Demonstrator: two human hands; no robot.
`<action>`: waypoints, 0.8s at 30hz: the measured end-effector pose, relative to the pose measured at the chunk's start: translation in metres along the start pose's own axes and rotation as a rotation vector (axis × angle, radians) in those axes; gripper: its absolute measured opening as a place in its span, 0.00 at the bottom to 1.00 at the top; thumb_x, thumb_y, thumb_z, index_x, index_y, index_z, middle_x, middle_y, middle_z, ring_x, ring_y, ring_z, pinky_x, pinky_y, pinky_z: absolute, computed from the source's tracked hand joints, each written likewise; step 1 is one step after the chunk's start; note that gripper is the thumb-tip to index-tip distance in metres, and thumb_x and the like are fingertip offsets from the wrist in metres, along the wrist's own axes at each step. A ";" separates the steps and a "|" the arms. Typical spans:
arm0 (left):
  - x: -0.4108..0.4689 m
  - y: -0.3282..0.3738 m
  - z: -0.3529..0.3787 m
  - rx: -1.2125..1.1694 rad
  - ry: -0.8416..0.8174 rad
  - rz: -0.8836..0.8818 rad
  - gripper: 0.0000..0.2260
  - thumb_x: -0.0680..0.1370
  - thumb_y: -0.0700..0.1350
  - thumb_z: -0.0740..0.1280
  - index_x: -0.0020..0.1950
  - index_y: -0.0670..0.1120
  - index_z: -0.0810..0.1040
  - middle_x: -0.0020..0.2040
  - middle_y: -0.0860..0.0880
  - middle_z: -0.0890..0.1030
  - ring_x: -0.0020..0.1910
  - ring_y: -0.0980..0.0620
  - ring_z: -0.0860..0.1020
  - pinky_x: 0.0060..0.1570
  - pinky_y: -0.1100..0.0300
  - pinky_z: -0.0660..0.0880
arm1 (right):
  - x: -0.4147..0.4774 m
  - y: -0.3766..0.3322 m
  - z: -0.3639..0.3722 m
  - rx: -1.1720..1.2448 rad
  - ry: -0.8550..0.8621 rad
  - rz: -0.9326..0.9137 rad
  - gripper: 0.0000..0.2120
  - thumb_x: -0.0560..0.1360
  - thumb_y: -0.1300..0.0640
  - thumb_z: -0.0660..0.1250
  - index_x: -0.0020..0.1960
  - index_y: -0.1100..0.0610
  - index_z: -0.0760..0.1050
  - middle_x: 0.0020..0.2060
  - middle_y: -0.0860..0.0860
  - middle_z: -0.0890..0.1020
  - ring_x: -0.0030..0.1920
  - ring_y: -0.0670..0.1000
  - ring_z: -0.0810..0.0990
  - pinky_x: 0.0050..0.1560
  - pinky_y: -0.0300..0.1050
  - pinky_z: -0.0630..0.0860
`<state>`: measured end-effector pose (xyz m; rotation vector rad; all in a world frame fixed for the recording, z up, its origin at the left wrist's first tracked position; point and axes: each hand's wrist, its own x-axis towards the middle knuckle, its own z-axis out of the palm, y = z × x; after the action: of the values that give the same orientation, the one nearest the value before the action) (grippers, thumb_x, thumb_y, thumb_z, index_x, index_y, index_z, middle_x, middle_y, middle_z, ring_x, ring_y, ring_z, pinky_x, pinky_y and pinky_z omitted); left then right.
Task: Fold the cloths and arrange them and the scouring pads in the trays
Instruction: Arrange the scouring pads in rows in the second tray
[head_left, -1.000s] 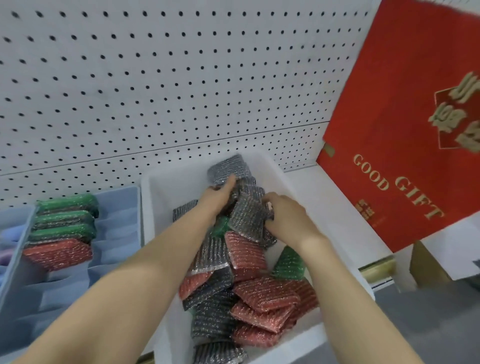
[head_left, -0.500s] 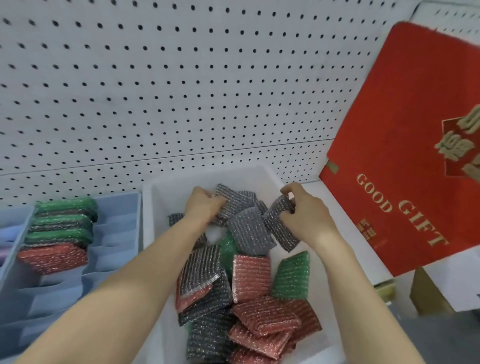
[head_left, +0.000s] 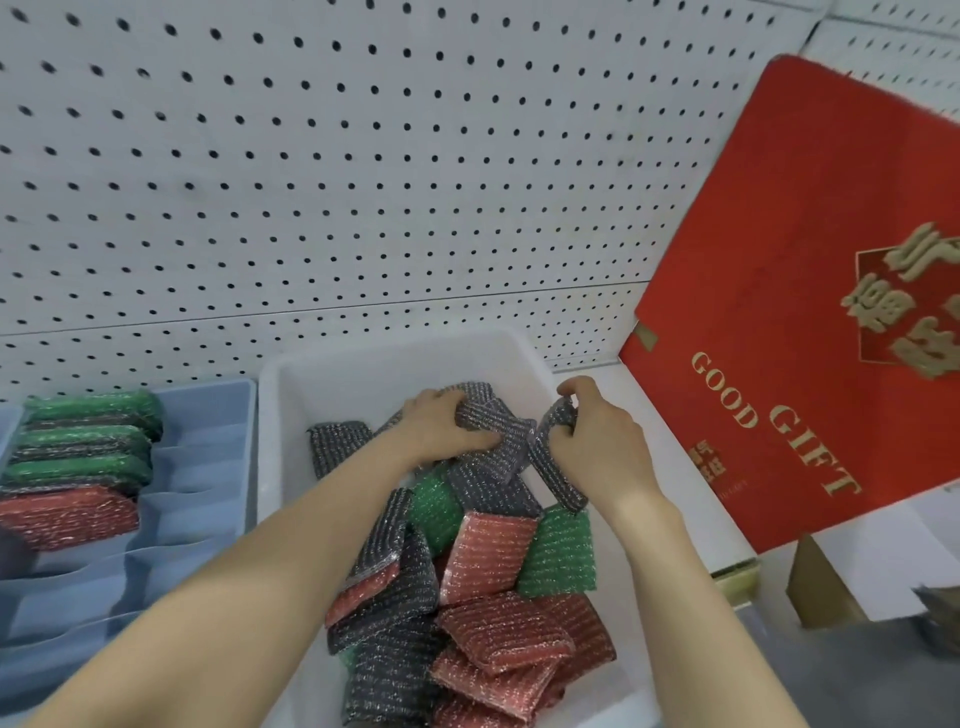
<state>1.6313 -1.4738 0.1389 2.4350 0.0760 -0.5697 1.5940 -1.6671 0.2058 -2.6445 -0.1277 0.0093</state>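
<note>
A white tray (head_left: 363, 374) holds several loose scouring pads in grey, red and green. My left hand (head_left: 441, 426) grips a grey scouring pad (head_left: 498, 431) at the far end of the pile. Close to its right, my right hand (head_left: 597, 441) pinches another grey pad (head_left: 558, 467) by its top edge, and the pad hangs tilted. Red pads (head_left: 493, 629) and a green pad (head_left: 558, 551) lie nearer to me in the same tray.
A blue divided tray (head_left: 202, 467) stands to the left, with three green pads (head_left: 83, 436) and a red pad (head_left: 67, 514) standing in its slots. A red gift box (head_left: 810, 291) leans at the right. White pegboard (head_left: 337, 182) rises behind the shelf.
Both hands have moved to the far end of the white tray. The right hand has lifted a grey pad off the pile; the left has taken hold of another.
</note>
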 end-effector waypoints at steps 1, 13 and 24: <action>0.005 -0.003 0.006 0.031 0.041 -0.015 0.46 0.67 0.69 0.69 0.78 0.48 0.58 0.74 0.42 0.65 0.72 0.39 0.64 0.72 0.42 0.63 | 0.001 0.000 0.001 -0.011 0.007 -0.008 0.21 0.75 0.59 0.61 0.67 0.52 0.67 0.44 0.53 0.81 0.42 0.56 0.78 0.38 0.46 0.67; 0.036 -0.013 0.024 0.008 -0.004 -0.087 0.62 0.52 0.71 0.72 0.78 0.45 0.51 0.73 0.42 0.66 0.71 0.41 0.65 0.73 0.41 0.60 | 0.004 -0.002 0.013 -0.100 0.095 -0.094 0.23 0.74 0.60 0.60 0.69 0.53 0.67 0.40 0.48 0.77 0.40 0.51 0.73 0.36 0.45 0.64; 0.013 -0.002 0.010 -0.313 0.028 0.009 0.25 0.63 0.41 0.81 0.56 0.47 0.76 0.49 0.50 0.82 0.49 0.49 0.80 0.49 0.59 0.76 | 0.007 -0.004 0.021 -0.140 0.113 -0.125 0.22 0.74 0.59 0.61 0.69 0.54 0.69 0.47 0.53 0.81 0.49 0.57 0.79 0.38 0.45 0.66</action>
<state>1.6392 -1.4795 0.1250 2.1383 0.1543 -0.4810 1.6002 -1.6527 0.1897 -2.7640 -0.2639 -0.1975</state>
